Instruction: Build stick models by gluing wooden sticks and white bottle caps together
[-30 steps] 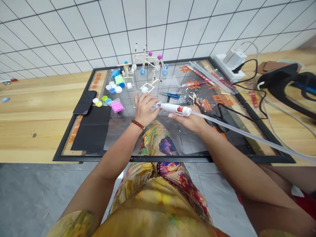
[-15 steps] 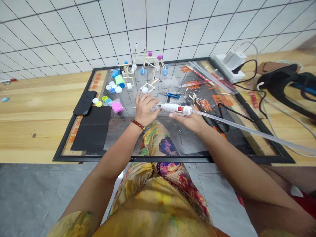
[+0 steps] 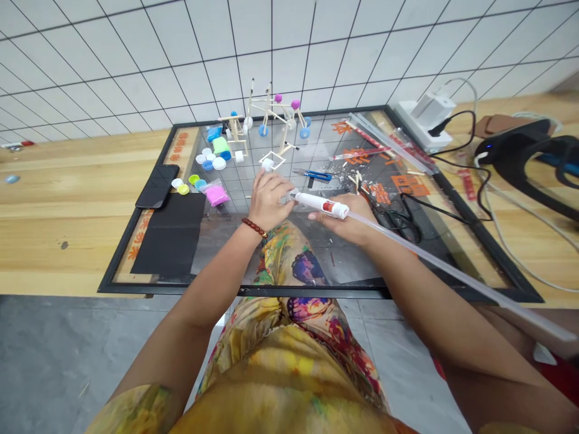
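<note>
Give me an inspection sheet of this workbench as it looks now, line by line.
Surface: glass-topped tray on a wooden bench.
Job's things: white tube with a long clear rod out of its end.
Clutter: bottle caps, pink clay, stick models, blue scissors, phone.
Hands: left hand grips the tube's tip; right hand supports its body.
Cables: black cord from the power strip.
Surroundings: white tiled wall, grey floor.

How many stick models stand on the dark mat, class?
2 that I can make out: a small stick model beside the green block, and a larger stick model with coloured balls right of it. Overlapping sticks may hide another.
</note>
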`<state>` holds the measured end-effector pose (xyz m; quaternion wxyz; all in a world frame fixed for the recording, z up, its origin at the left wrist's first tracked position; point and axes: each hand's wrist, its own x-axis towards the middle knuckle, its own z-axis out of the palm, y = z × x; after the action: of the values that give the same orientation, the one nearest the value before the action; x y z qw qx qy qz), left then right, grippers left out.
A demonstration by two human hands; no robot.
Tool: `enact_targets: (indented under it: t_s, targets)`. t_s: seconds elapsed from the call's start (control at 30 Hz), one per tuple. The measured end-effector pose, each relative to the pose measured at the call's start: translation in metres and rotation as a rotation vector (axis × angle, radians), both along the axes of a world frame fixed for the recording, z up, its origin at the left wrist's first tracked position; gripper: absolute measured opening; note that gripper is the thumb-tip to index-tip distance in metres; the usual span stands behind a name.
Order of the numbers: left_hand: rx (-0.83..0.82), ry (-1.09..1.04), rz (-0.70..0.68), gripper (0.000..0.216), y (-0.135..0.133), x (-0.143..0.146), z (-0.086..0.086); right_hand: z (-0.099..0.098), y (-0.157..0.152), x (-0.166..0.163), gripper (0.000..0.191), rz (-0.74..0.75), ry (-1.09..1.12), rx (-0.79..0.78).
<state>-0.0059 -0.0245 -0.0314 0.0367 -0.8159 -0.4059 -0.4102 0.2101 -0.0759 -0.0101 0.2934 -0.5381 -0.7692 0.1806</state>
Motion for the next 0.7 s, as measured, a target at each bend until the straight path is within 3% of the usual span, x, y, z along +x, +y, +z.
enact_targets:
  t_s: [0.2,0.4,0.57,0.7]
  targets:
    - [-0.002,0.0,-0.022,0.016,0.0012,-0.0004,-0.0003,-0.002,0.0002,0.0031,0.052,-0.031,0.009,-0.043]
    - [0.022,-0.04,-0.037,0.014,0.0027,-0.0006,-0.0022,-0.0011,0.0019,0.0025,0.056,0.052,-0.046,0.077]
    - [0.007,-0.01,-0.045,0.019,0.0029,-0.001,-0.0009,-0.0027,-0.0005,0.004,0.053,-0.051,0.086,-0.123]
    - [0.003,-0.021,-0.056,0.019,0.0032,-0.0011,-0.0014,-0.0027,-0.0018,0.0043,0.055,-0.079,0.105,-0.142]
